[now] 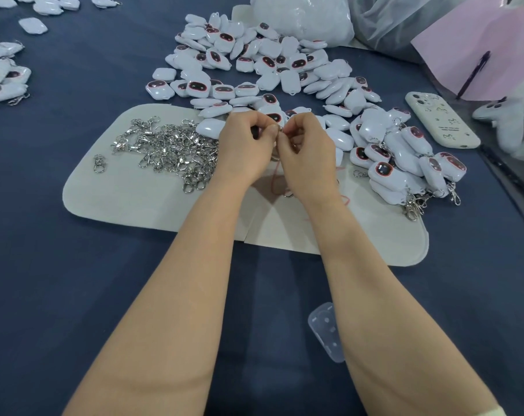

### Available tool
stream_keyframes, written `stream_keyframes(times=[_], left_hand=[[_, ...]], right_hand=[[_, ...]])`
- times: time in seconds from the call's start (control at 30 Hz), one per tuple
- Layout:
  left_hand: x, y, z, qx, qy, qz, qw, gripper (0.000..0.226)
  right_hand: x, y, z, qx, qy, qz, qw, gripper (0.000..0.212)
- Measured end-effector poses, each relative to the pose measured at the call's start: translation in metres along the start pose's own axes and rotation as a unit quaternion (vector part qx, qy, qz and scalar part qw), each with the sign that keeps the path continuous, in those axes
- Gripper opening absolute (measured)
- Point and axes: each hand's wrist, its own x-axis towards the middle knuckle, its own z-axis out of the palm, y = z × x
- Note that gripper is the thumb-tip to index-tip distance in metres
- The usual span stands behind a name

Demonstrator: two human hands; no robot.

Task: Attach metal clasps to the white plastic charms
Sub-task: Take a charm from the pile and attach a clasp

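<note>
Navy tablecloth [74,265], cream felt mat [128,202], white charms [254,61], metal clasps [170,148]

There's one camera, worn on the person's head, facing forward and tipped steeply down at the surface [89,265]. It sits close: both forearms [176,310] run in from the bottom edge and fill the lower half, and the left hand [245,145] and right hand [308,148] meet just above the middle. The wide lens bows the edges. The far heap of charms [254,58] and the plastic bags [302,19] reach the top edge; a phone [440,120] lies out to the right.
</note>
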Motion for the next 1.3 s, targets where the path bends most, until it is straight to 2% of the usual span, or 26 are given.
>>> stream_keyframes(times=[0.27, 0.5, 0.7, 0.93, 1.13, 1.3], left_hand=[[-0.003, 0.001, -0.007, -0.102, -0.07, -0.066, 0.99, 0.012], [0.001, 0.006, -0.013, -0.187, -0.055, -0.12, 0.973, 0.026], [0.0, 0.004, -0.01, -0.193, -0.06, -0.135, 0.97, 0.026], [0.002, 0.001, -0.006, -0.171, -0.034, -0.103, 0.979, 0.03], [0.003, -0.001, -0.002, -0.147, -0.009, -0.083, 0.986, 0.024], [0.004, -0.002, 0.001, -0.12, 0.008, -0.08, 0.989, 0.03]], right_hand=[[0.0, 0.001, -0.005, -0.031, 0.01, -0.017, 0.999, 0.014], [0.0, 0.001, -0.002, -0.055, 0.012, -0.005, 0.998, 0.013], [-0.001, 0.0, -0.003, -0.07, 0.005, -0.005, 0.998, 0.004], [-0.001, -0.002, -0.003, -0.092, -0.007, -0.019, 0.996, 0.006], [-0.002, -0.004, -0.003, -0.113, -0.033, -0.015, 0.993, 0.009], [-0.004, -0.004, 0.0, -0.141, -0.056, -0.017, 0.988, 0.011]])
